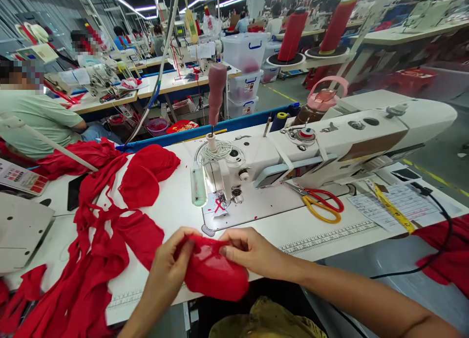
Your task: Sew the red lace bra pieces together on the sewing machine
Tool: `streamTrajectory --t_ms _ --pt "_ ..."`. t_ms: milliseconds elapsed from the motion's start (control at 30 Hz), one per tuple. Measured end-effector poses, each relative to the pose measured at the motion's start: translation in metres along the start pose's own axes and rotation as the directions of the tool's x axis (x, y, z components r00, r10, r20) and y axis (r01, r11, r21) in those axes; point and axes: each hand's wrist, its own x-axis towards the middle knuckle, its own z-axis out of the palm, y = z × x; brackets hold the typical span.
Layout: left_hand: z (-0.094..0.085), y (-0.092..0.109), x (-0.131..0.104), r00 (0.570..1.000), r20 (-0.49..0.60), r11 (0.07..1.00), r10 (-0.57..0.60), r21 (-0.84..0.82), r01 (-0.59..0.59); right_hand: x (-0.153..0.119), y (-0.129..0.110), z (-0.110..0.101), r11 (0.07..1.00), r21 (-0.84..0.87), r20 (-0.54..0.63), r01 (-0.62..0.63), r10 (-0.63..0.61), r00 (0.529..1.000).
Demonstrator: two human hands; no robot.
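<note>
L hand (170,260) & R hand (256,255) each pinch the upper edge of a red cloth piece (216,277) at the front of the bench (179,201), nr sewing machine (337,133), prob. mid-straightening; next move likely needs even grips.

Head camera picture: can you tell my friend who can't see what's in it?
A person's left hand and right hand hold red fabric before a white sewing machine. Scissors lie at right, more red cloth at left.

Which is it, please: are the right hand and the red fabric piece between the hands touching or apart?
Touching: the head view shows the right hand pinching the red fabric piece near its upper edge.
</note>
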Motion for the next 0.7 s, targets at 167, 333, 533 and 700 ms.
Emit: streamTrajectory --t_ms 167,333,533,700 --pt "-0.013 -0.003 0.071 0.989 0.033 0.859 0.144 0.491 -0.142 0.027 0.027 -0.013 0.689 -0.624 -0.014 0.369 -0.482 0.876" --pt "0.015 -0.038 0.101 0.974 0.088 0.814 0.210 0.535 -0.224 0.042 0.061 -0.027 0.479 -0.796 0.105 0.370 -0.493 0.864" --pt "0.025 -0.065 0.061 0.909 0.049 0.766 0.413 0.522 -0.376 0.022 0.064 -0.024 0.435 -0.797 0.180 0.420 -0.492 0.852" --pt "0.019 -0.069 0.034 0.647 0.017 0.549 0.762 0.513 -0.660 0.007 0.066 -0.020 0.410 -0.786 0.228 0.463 -0.503 0.833"
